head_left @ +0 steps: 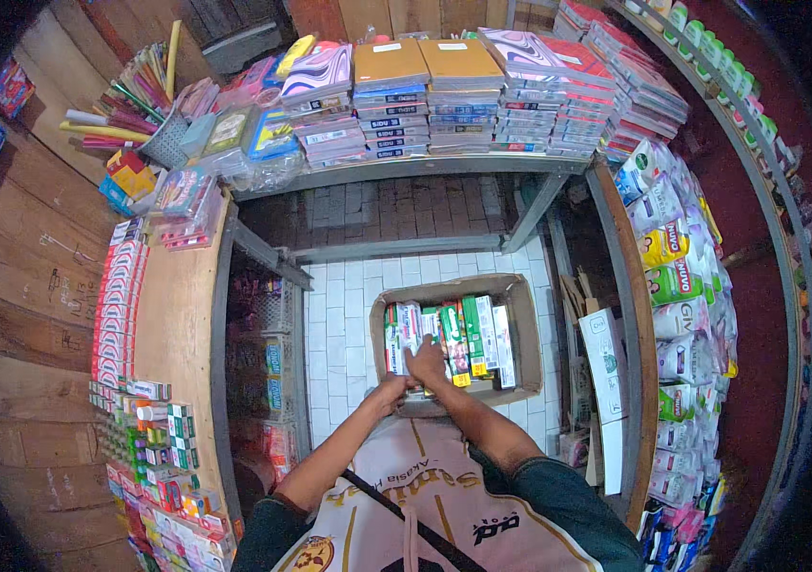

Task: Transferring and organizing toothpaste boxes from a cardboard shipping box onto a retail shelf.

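Apron: white cloth w/ gold print (444, 520), nearest the camera, low centre; dark strap runs across it.
Left hand (392, 389): curled at near-left rim of open brown cardboard carton (528, 324); seems closed on rim or a pack there, can't tell which.
Right hand (428, 362): inside carton, fingers (422, 349) spread flat on the packs; no pinch visible, nothing lifted.
Carton contents: upright slim boxed packs, green/white/red (458, 338), packed tight, standing on edge; carton sits on white tiled floor (334, 324), centre, under the far shelf.
Left counter: curved wooden top (172, 315), rows of small red/white boxes (115, 305) along its far-left edge.
Far shelf: stacked notebooks & paper reams (444, 95).
Right rack: hanging sachets & pouches (678, 276).
Risk 1: packs wedged tight; pulling one prob. drags neighbours out or tips the row.
Risk 2: near wall looks bowed under left hand; leaning on it may crush it & spill stock.
Risk 3: flat palm w/o real hold; pack could slip.
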A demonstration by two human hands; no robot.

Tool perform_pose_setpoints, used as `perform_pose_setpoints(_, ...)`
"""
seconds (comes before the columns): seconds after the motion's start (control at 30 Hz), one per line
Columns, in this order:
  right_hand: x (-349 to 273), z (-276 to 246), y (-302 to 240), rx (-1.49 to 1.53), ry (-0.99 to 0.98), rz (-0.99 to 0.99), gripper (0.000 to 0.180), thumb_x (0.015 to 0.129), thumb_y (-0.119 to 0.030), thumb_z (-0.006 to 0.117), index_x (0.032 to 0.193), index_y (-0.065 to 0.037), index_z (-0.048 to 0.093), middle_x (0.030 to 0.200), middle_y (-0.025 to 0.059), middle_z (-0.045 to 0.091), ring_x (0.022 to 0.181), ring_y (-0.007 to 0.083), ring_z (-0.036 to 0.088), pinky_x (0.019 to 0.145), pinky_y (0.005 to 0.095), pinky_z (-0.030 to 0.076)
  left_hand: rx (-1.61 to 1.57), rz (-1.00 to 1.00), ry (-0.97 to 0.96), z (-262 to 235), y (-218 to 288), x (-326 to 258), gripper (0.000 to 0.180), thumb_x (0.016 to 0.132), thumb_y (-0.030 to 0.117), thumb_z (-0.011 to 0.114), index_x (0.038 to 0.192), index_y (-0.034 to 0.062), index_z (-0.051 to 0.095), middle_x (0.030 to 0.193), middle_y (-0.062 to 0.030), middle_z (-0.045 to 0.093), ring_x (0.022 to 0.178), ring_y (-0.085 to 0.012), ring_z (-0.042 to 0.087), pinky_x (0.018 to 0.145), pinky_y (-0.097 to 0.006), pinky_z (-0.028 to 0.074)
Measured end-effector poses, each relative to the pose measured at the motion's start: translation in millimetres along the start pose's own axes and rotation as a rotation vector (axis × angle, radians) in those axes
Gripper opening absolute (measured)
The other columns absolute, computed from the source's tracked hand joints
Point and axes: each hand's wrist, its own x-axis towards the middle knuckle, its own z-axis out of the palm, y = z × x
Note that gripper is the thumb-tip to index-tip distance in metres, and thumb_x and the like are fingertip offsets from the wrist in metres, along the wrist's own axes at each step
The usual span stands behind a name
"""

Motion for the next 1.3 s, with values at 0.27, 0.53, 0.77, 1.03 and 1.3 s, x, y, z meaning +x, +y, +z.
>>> perform_pose_setpoints(0.27,29.7,7.7,25.2,0.037,-0.137,-0.041,0.055,0.069,-0.033,0.072,0.104,0.006,0.058,0.103,0.0238,0.063,0.099,0.0349,0.061,0.083,0.0429,0.050,-0.060,0.008,-0.050,-9.2,-4.4,0.4,0.026,0.082,0.018,0.058,0.104,0.0042,0.054,0.089,-0.0053,0.056,0.083,-0.0164,0.052,0.067,-0.034,0.040)
perform_pose_setpoints(0.53,-9.4,-56.6,38.9,0.362,-0.365,0.084,0.025,0.078,-0.020,0.071,0.088,0.002,0.063,0.071,0.0066,0.061,0.056,0.0157,0.057,0.047,0.0301,0.045,-0.047,0.044,-0.135,-26.7,-22.3,21.9,0.021,0.088,0.021,0.055,0.096,0.0020,0.059,0.075,-0.0009,0.050,0.062,-0.0085,0.044,0.055,-0.027,0.036)
perform_pose_setpoints(0.77,-62.3,-96.4,27.7,0.941,-0.429,0.205,0.033,0.082,-0.018,0.071,0.108,-0.004,0.057,0.087,0.0007,0.058,0.074,0.0098,0.054,0.059,0.0225,0.043,-0.062,0.117,-0.306,-13.6,-11.1,11.3,0.030,0.092,0.029,0.055,0.112,0.0074,0.053,0.099,-0.0013,0.057,0.087,-0.0109,0.053,0.075,-0.028,0.045)
perform_pose_setpoints(1.03,-53.5,-86.8,19.2,0.933,-0.643,-0.052,0.034,0.086,-0.022,0.065,0.111,-0.001,0.055,0.091,0.0067,0.061,0.076,0.0118,0.059,0.064,0.0240,0.050,-0.277,0.282,-0.231,-25.9,12.8,-16.4,0.048,0.089,0.029,0.061,0.127,0.0054,0.042,0.114,-0.0105,0.057,0.104,-0.0207,0.058,0.085,-0.036,0.050)
perform_pose_setpoints(1.3,29.7,6.8,60.7,0.136,-0.087,-0.117,0.056,0.070,-0.046,0.075,0.092,0.004,0.061,0.074,0.0123,0.065,0.069,0.0230,0.064,0.061,0.0345,0.050,-0.234,0.407,-0.085,-40.1,27.7,-71.9,0.053,0.087,0.023,0.065,0.129,0.0020,0.039,0.111,-0.0122,0.059,0.094,-0.0191,0.063,0.080,-0.033,0.053)
